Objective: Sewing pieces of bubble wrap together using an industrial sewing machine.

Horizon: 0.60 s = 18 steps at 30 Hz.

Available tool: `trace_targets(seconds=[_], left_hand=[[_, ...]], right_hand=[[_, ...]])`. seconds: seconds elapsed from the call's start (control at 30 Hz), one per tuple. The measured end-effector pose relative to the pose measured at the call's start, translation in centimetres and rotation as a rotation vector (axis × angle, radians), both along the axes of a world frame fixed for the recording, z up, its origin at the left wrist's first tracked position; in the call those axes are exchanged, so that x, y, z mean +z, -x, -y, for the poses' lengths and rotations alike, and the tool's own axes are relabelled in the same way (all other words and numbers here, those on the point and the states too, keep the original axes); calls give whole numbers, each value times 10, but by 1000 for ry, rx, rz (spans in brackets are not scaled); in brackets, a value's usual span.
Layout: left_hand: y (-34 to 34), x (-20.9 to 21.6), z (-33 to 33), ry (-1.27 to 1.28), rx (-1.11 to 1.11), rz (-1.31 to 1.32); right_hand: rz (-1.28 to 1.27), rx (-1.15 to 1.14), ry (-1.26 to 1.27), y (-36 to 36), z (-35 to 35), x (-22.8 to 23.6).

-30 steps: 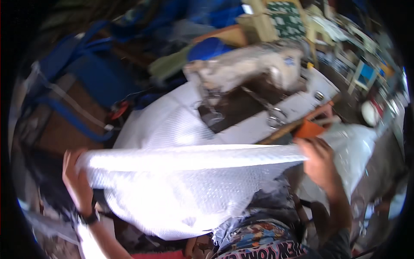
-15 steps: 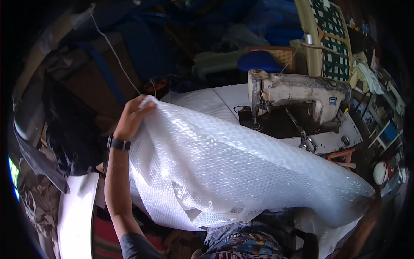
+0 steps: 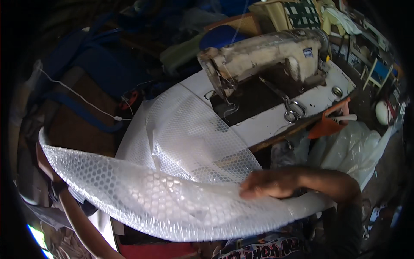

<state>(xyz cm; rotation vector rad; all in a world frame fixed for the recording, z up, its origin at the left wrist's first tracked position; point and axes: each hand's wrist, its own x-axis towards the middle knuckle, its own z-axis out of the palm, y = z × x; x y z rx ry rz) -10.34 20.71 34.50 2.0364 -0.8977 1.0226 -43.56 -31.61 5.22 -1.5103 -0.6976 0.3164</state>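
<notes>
as bubble wrap [image 3: 172, 203] spreads off the bench [image 3: 269, 133] beside a sewing machine [image 3: 267, 54], its left end stands raised.
the left hand [image 3: 45, 164] is mostly hidden behind that end, grip unclear; the right hand [image 3: 269, 183] curls on the wrap, pinching or not i cannot tell.

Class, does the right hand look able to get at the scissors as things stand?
Probably yes: the scissors lie uncovered on the table, near the front edge, and nothing seems to block the right hand, though it is at the bubble wrap.
</notes>
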Motion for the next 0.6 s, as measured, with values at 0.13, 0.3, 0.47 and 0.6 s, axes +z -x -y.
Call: trace_targets(seconds=[0.13,0.3,0.47,0.6], left_hand=[[-97,-15,2,423,-376,-301],[-114,-147,185,2,-134,-355],[-118,-275,243,-624,-149,-243],[-65,-362,241,-550,-262,-255]], right_hand=[[288,-439,568,-86,-7,-6],[736,-619,824,-136,-21,-66],[1054,-592,1061,-70,-48,-97],[570,-185,895,35,-74,-136]])
